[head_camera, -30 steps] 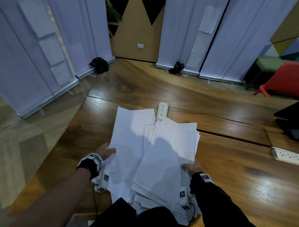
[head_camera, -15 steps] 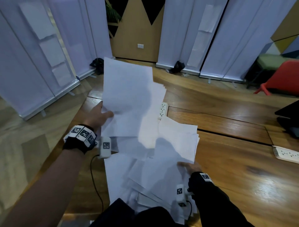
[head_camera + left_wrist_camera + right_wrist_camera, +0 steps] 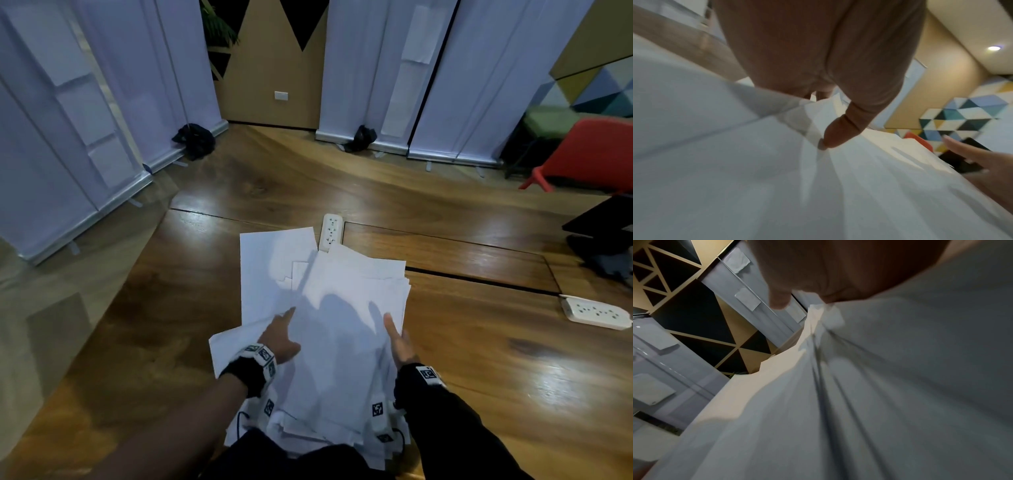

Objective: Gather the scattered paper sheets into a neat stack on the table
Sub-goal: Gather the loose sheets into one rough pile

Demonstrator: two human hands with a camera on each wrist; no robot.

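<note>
Partly gathered, far from neat: loose white paper sheets (image 3: 329, 329) piled in a rough fan on the brown polished wooden table (image 3: 479, 370), at about 6 o'clock of the head view, edges splayed and corners poking out in several directions. One long white sheet (image 3: 270, 270) jutting out toward 11 o'clock, its side not lined up with the rest. Further sheets hanging off the near table edge at 6 o'clock, above a dark lap. Still to do, judging by this: pulling the strays in, squaring the edges, settling one tidy stack.

Left hand (image 3: 279, 337) at 7 o'clock of the pile, reaching forward, index finger straight and pointing to 12 o'clock; in the left wrist view the thumb (image 3: 835, 134) pressing down on the paper at a fold, other fingers hidden behind the sheets, so a pinch on a sheet looks likely but cannot be told for sure. Right hand (image 3: 399, 342) at 4 o'clock of the pile, along its right edge, one finger extended forward over the top sheet; remaining fingers out of sight under the paper, grip likewise impossible to tell.

White plastic power strip (image 3: 331, 229) at 12 o'clock, its near end tucked under the sheets. Second white power strip (image 3: 597, 313) well apart at 3 o'clock.
</note>
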